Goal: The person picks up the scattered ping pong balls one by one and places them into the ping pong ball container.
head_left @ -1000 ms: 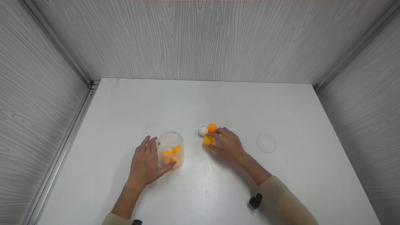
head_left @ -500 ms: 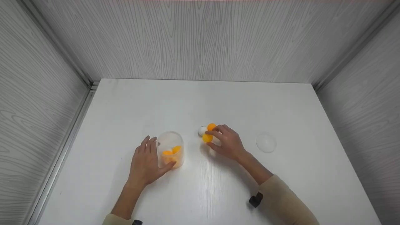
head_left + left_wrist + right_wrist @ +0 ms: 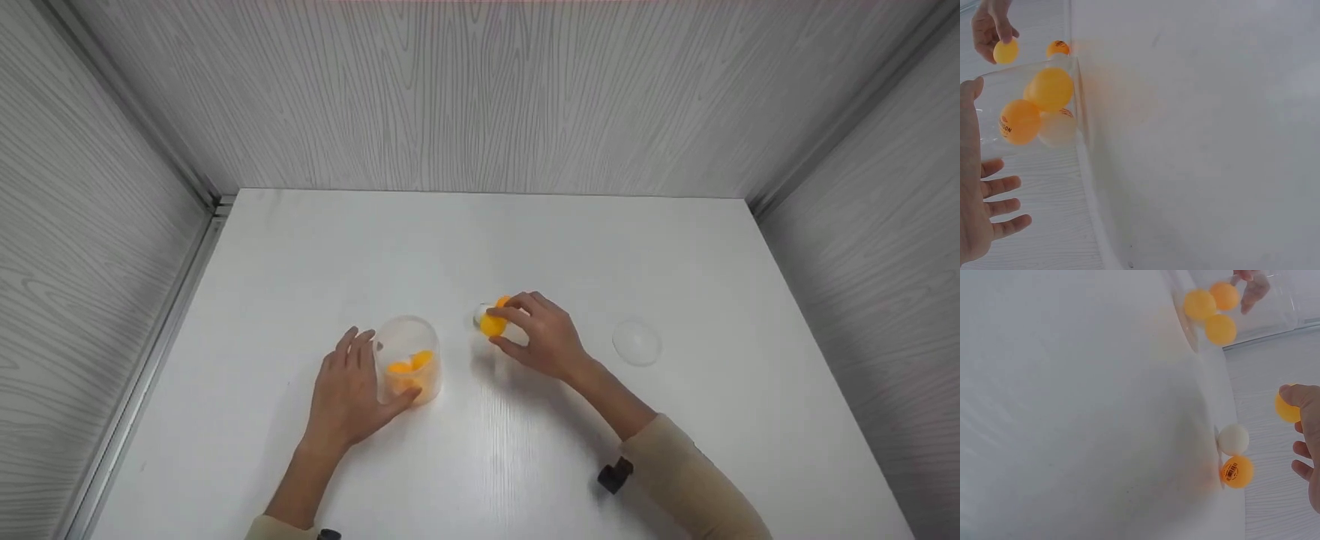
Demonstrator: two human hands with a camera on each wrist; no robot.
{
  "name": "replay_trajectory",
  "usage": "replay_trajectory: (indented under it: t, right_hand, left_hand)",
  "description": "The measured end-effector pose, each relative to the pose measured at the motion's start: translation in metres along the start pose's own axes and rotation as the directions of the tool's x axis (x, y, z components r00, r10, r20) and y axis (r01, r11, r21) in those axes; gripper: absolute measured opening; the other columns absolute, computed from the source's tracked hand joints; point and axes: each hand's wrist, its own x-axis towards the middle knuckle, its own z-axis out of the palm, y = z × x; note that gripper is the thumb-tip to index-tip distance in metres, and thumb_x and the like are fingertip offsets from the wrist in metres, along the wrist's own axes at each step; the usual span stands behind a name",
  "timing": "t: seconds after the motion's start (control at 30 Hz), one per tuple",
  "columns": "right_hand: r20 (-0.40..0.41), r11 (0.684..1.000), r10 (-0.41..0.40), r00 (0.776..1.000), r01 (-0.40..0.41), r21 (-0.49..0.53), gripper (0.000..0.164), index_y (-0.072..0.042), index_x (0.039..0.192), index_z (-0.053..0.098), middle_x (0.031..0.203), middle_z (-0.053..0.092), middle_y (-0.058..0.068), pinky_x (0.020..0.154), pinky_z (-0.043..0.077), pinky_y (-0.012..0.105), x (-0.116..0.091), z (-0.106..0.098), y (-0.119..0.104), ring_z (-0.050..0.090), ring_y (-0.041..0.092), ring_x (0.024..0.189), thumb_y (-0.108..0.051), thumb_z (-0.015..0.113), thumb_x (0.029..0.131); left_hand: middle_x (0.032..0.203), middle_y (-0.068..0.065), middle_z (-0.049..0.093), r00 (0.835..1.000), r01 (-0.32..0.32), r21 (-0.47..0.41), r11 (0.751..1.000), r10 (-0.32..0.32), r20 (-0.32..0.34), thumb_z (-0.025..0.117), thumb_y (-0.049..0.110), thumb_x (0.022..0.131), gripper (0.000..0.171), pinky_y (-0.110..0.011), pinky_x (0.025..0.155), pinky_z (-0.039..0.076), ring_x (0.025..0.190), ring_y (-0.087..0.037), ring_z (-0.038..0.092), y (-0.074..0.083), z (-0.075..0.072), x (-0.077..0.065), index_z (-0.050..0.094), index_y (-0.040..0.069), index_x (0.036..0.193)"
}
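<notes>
In the head view my right hand (image 3: 546, 337) pinches an orange ping-pong ball (image 3: 492, 325) between thumb and fingers, lifted off the table. Below it, a white ping-pong ball (image 3: 1234, 439) and a printed orange ping-pong ball (image 3: 1238, 471) lie side by side on the table in the right wrist view. My left hand (image 3: 346, 397) rests beside a clear plastic jar (image 3: 405, 331), thumb against its near side and fingers extended along its left. The jar stands upright and uncovered, with orange balls (image 3: 1020, 122) and a white one (image 3: 1057, 129) at its bottom.
A clear round lid (image 3: 637, 342) lies flat on the white table (image 3: 480, 247), right of my right hand. Grey wood-grain panels (image 3: 480, 97) enclose the table at the back and both sides.
My right hand has taken hold of the orange ball and raised it off the table, a little up and left in the head view. My left hand and the jar stay put.
</notes>
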Motion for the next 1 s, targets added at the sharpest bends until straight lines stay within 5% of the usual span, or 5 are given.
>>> replay_trajectory:
  t: [0.43, 1.0]
  right_hand:
    - [-0.051, 0.997, -0.017, 0.999, 0.021, 0.077, 0.038, -0.021, 0.121, 0.076, 0.106, 0.073, 0.003, 0.080, 0.063, 0.030, 0.013, -0.010, -0.012, 0.068, 0.020, 0.096, -0.027, 0.089, 0.085]
    - [-0.055, 0.996, -0.053, 0.997, 0.057, 0.063, 0.036, -0.022, 0.122, 0.075, 0.109, 0.073, 0.002, 0.078, 0.062, 0.025, 0.033, -0.025, -0.026, 0.067, 0.018, 0.094, -0.029, 0.086, 0.089]
  left_hand:
    - [0.142, -0.024, 0.062, 0.999, -0.018, -0.018, 1.000, 0.018, -0.035, 0.075, 0.069, 0.080, 0.095, -0.054, 0.110, 0.054, 0.142, -0.043, 0.054, -0.001, 0.001, 0.000, 0.062, -0.009, 0.132]
    - [0.146, -0.023, 0.060, 1.000, 0.007, -0.010, 1.000, -0.007, 0.006, 0.073, 0.070, 0.082, 0.098, -0.055, 0.112, 0.053, 0.143, -0.042, 0.052, 0.001, -0.001, 0.000, 0.058, -0.008, 0.138]
